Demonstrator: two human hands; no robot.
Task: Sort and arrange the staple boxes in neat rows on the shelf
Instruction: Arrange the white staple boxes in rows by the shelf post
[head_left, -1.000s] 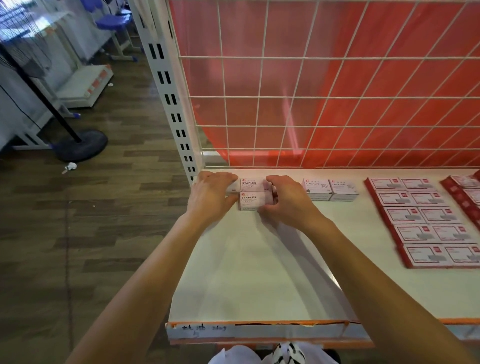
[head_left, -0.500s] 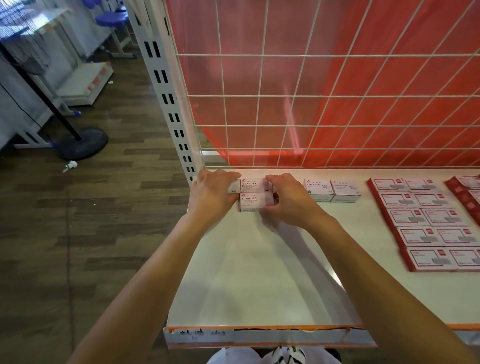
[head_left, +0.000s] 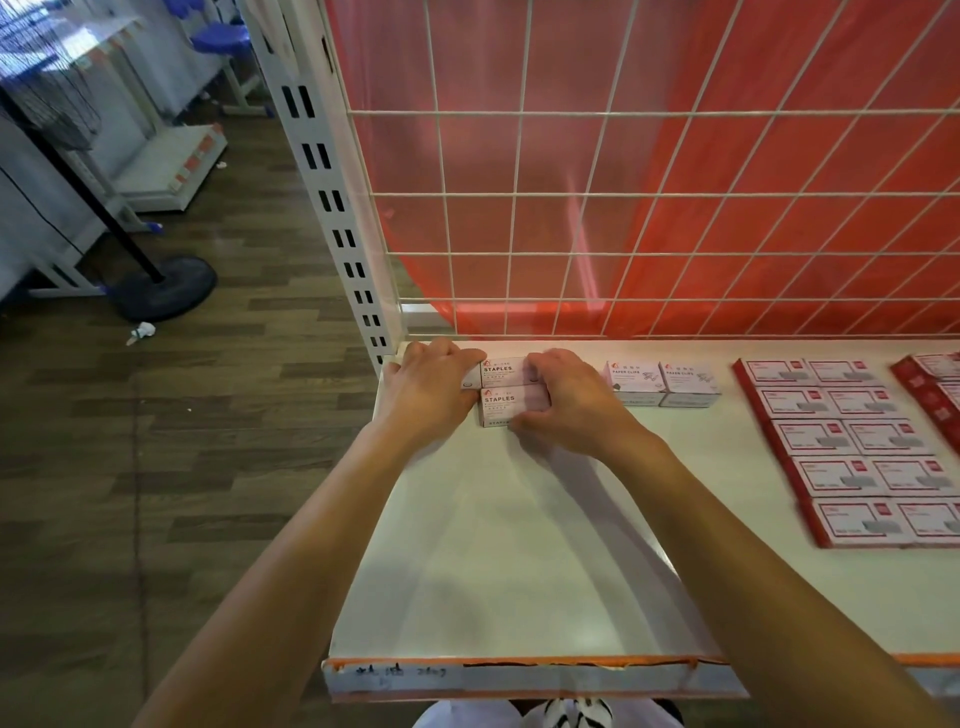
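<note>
Two paper clip boxes (head_left: 662, 383) sit side by side, touching; flat red-edged packs (head_left: 852, 452) lie in paired rows further right. A white wire grid (head_left: 623, 195) fronts a red sheet (head_left: 727, 156) (slightly glossy). A black stand base (head_left: 166, 288) rests on the wood floor (head_left: 156, 467).

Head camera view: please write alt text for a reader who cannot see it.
A left hand and a right hand hold two staple boxes from either side at the back left corner of a white shelf. Two paper clip boxes and rows of red-edged boxes lie further right.

Bright, even light; soft arm shadows fall on the shelf (head_left: 519, 545), and straight lines bow at the edges.
</note>
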